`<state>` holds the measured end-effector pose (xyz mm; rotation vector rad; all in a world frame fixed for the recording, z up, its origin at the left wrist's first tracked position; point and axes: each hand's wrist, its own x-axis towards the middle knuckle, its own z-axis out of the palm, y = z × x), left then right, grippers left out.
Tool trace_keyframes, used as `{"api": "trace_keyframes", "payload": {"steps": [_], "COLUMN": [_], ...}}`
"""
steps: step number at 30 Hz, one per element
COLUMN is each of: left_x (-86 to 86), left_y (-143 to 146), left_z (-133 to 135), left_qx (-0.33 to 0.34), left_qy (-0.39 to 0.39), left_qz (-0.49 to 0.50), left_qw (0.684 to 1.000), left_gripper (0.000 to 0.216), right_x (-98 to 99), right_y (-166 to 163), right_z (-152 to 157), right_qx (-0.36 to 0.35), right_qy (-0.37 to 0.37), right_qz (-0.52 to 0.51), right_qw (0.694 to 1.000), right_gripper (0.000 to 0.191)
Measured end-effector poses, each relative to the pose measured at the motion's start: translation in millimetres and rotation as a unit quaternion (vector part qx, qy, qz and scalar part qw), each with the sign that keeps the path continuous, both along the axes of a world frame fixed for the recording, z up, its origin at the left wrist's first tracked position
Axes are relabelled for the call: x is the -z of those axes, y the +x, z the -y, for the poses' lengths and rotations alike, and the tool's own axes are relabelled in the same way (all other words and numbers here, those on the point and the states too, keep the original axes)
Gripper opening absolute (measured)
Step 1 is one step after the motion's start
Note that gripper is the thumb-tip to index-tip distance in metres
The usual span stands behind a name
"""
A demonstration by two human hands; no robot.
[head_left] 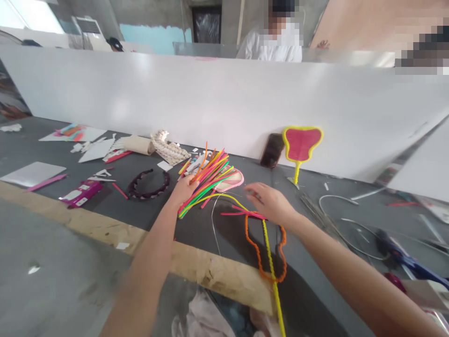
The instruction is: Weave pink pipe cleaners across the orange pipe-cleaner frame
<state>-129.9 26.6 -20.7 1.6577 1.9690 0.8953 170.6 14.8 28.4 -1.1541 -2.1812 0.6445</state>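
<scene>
My left hand (184, 191) is closed round the near side of a loose bundle of pipe cleaners (210, 175) in pink, orange, yellow and green. To its right, my right hand (268, 201) hovers with its fingers loosely apart, and I see nothing held in them. Below that hand lies an orange fuzzy wire loop (259, 255) with a yellow twisted stem (269, 252) running down past the table edge. Several loose pink pipe cleaners (235, 213) lie across the loop's top, partly under my right hand. A pink-edged oval piece (233, 180) rests behind the bundle.
A yellow-edged, red fan shape (302, 144) stands on its stem beside a phone (272, 150) leaning on the white partition (210, 103). A dark braided headband (149, 185) and purple packet (82, 193) lie left. Wire coils (345, 224) and a blue-handled tool (410, 262) lie right. A person sits beyond.
</scene>
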Motion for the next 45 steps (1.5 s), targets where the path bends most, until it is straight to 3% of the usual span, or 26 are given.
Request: {"api": "trace_keyframes", "payload": {"steps": [1, 3, 6, 10, 13, 15, 18, 21, 26, 29, 31, 33, 36, 39, 45], "left_x": [1.5, 3.5, 4.6, 3.4, 2.3, 2.0, 1.4, -0.5, -3.9, -6.4, -9.8, -14.7, -23.5, -31.3, -34.4], "left_y": [0.4, 2.0, 6.1, 11.5, 14.7, 16.6, 18.6, 18.2, 17.1, 20.1, 24.0, 30.3, 47.2, 73.1, 130.8], "left_z": [0.0, 0.6, 3.1, 6.5, 6.8, 6.1, 5.6, 5.8, 5.4, 5.2, 6.0, 8.4, 15.6, 26.9, 53.3], "left_qx": [0.001, 0.008, 0.017, 0.022, 0.022, 0.025, 0.034, 0.036, 0.039, 0.042, 0.039, 0.028, 0.014, 0.054, 0.166], "left_qy": [0.002, 0.006, 0.007, -0.009, -0.023, -0.03, -0.035, -0.036, -0.024, -0.019, -0.01, 0.029, 0.141, 0.23, 0.296], "left_qz": [-0.012, -0.035, -0.07, -0.114, -0.144, -0.163, -0.189, -0.215, -0.258, -0.278, -0.292, -0.321, -0.357, -0.341, -0.327], "left_qw": [1.0, 0.999, 0.997, 0.993, 0.989, 0.986, 0.981, 0.975, 0.965, 0.96, 0.956, 0.946, 0.923, 0.91, 0.882], "left_gripper": [0.04, 0.039, 0.039, 0.038, 0.038, 0.036, 0.035, 0.036, 0.039, 0.04, 0.045, 0.053, 0.058, 0.053, 0.028], "right_x": [-1.9, 0.9, 13.6, 27.8, 31.3, 29.8, 16.2, -16.2, -83.2, -94.9, -82.8, -57.7, -11.0, 23.6, 37.3], "right_y": [-22.5, -62.3, -101.9, -120.3, -121.4, -118.8, -105.0, -70.9, 26.2, 80.6, 104.4, 117.1, 119.9, 115.2, 113.1], "right_z": [-13.9, -43.5, -84.3, -113.1, -113.7, -109.8, -107.4, -111.3, -101.1, -70.6, -43.9, -17.7, 12.5, 28.1, 37.5], "right_qx": [0.02, 0.034, 0.086, 0.138, 0.151, 0.165, 0.204, 0.25, 0.308, 0.333, 0.33, 0.298, 0.22, 0.193, 0.119], "right_qy": [-0.077, -0.123, -0.181, -0.248, -0.276, -0.272, -0.225, -0.144, -0.003, 0.114, 0.122, 0.074, 0.033, 0.003, 0.047], "right_qz": [-0.034, -0.05, -0.08, -0.097, -0.113, -0.131, -0.175, -0.239, -0.307, -0.267, -0.222, -0.136, 0.001, 0.052, 0.24], "right_qw": [0.996, 0.991, 0.976, 0.954, 0.942, 0.939, 0.937, 0.927, 0.901, 0.897, 0.909, 0.942, 0.975, 0.98, 0.962], "right_gripper": [0.011, 0.006, 0.02, 0.027, 0.036, 0.03, 0.028, 0.042, 0.05, 0.046, 0.039, 0.031, 0.028, 0.023, 0.023]}}
